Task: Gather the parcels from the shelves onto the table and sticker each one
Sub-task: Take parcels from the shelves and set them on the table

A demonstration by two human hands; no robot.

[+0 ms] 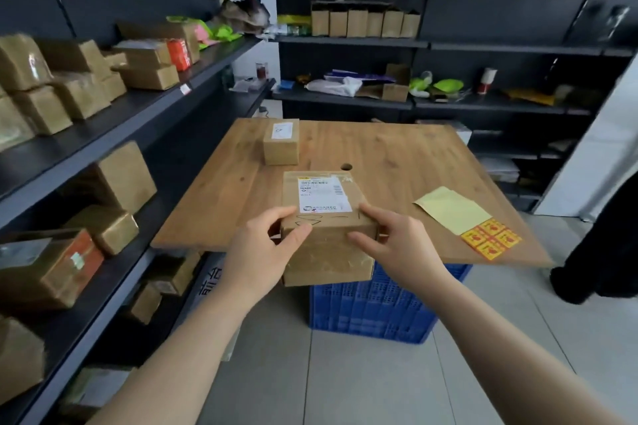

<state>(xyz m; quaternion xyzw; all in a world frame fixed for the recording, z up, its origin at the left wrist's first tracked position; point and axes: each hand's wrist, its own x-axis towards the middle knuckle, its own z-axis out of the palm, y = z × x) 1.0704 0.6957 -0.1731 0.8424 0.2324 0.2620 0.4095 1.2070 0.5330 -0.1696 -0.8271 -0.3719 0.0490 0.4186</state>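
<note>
A brown cardboard parcel [326,217] with a white shipping label on top is held at the near edge of the wooden table [397,162]. My left hand [266,245] grips its left side and my right hand [390,238] grips its right side. Whether the parcel rests on the table or hangs in front of the edge I cannot tell. A smaller labelled parcel [281,141] stands at the table's far left. A sheet of yellow-and-red stickers [490,238] lies at the near right with a pale yellow backing sheet [452,209] beside it.
Dark shelves [145,114] on the left hold several brown parcels [51,93]. More shelves [448,45] at the back carry boxes and bags. A blue plastic crate [373,304] stands under the table. A person in dark clothing [607,252] stands at the right.
</note>
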